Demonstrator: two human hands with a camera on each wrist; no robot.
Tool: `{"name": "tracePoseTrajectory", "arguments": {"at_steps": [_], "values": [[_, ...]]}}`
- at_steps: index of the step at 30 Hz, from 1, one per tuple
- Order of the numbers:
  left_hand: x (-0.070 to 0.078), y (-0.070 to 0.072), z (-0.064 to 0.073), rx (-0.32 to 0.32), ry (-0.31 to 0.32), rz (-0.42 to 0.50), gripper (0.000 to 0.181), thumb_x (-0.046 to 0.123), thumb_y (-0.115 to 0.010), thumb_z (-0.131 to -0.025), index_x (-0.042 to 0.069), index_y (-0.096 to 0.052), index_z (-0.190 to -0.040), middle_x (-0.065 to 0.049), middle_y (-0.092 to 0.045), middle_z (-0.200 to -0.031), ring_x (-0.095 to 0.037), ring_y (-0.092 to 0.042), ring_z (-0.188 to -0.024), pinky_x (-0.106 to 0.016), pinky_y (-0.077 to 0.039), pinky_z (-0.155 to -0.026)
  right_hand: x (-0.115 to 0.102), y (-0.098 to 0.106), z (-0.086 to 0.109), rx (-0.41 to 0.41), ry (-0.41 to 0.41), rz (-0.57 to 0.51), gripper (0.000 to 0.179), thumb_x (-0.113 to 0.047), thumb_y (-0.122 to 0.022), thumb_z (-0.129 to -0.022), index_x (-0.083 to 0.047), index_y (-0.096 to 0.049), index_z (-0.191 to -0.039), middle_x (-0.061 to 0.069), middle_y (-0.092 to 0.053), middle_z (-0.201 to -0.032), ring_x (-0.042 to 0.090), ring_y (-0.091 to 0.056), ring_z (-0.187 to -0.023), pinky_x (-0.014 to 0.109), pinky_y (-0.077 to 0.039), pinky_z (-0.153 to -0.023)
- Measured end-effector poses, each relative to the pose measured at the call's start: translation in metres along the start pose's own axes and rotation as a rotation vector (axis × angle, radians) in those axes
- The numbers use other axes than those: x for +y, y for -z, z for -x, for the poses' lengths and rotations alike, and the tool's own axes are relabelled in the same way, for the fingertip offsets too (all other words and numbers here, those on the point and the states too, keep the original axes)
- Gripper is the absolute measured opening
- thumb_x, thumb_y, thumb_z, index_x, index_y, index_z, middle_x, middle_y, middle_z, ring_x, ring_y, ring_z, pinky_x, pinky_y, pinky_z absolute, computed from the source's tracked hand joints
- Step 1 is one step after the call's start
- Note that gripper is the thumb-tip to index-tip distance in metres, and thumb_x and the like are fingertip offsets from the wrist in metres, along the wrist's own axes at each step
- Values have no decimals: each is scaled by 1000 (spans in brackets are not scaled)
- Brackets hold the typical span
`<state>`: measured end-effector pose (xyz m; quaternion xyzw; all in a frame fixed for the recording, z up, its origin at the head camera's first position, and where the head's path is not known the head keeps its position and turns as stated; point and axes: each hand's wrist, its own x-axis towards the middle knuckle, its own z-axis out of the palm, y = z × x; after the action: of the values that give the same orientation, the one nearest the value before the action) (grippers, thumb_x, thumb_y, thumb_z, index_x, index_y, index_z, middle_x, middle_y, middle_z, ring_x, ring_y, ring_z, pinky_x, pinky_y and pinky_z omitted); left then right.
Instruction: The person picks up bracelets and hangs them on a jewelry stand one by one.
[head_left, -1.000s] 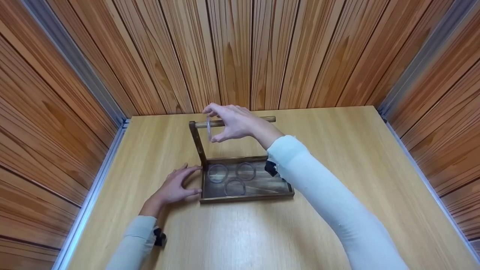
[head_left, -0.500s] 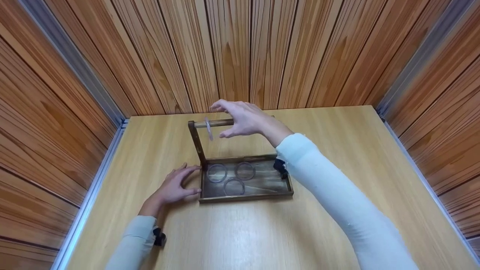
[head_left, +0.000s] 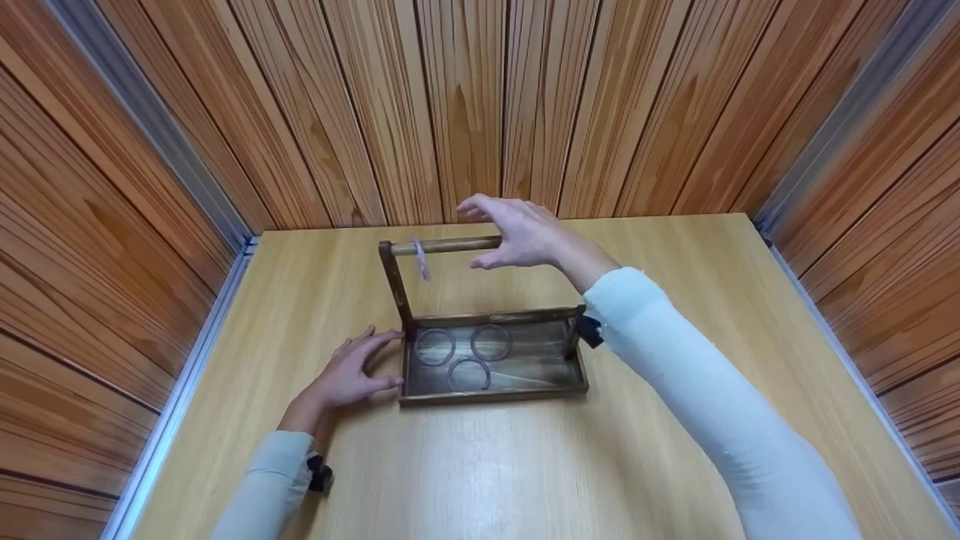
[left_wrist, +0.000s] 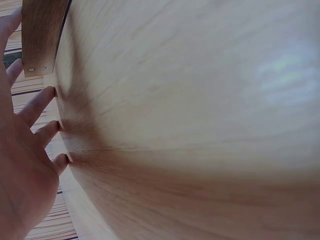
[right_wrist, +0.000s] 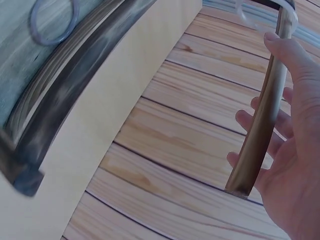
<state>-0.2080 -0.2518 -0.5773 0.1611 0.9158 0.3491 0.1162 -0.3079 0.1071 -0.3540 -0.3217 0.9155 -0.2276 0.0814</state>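
My right hand (head_left: 529, 234) is held around the wooden rod (head_left: 457, 244) of a dark display stand, fingers loosely spread and holding nothing. In the right wrist view the rod's free end (right_wrist: 242, 185) passes between thumb and fingers. One clear, pale-purple bangle (head_left: 421, 261) hangs on the rod near the upright post (head_left: 396, 289). Three similar rings, among them a bangle (head_left: 472, 343), lie flat in the stand's tray (head_left: 495, 400). My left hand (head_left: 352, 371) rests on the table with fingers spread, index finger and thumb touching the tray's left side.
The stand is on a light wooden table (head_left: 480, 465). Wood-plank walls (head_left: 457, 112) rise behind and at both sides, with a metal rail (head_left: 187, 382) along the left edge. A short dark upright (head_left: 573, 335) stands at the tray's right end, close to my right sleeve.
My right hand has let go of the bangle and moved right along the rod. The bangle now hangs by itself, slightly turned. The left hand has stayed in place.
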Motion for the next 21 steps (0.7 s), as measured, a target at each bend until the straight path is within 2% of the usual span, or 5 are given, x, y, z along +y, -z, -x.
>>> {"name": "tracePoseTrajectory", "arguments": {"at_steps": [14,21], "values": [[-1,1,0,-5,21,-3,85,57,-82,-97,27,-50,-170,-14,-43,-183,-49,-16,-177,-78,-4,-141,42,19,34,50,-75,20,84,-41,-89,-97,-19,-48,-167,9,-58,-171,37,-58,-157,64,-46,-131],[-2,0,0,22,-10,-31,82,52,-85,-97,26,-54,-167,-18,-46,-180,-53,-21,-175,-82,-10,-138,70,29,59,93,-122,23,81,-35,-89,-97,-16,-50,-166,13,-59,-170,40,-59,-156,68,-45,-129]]}}
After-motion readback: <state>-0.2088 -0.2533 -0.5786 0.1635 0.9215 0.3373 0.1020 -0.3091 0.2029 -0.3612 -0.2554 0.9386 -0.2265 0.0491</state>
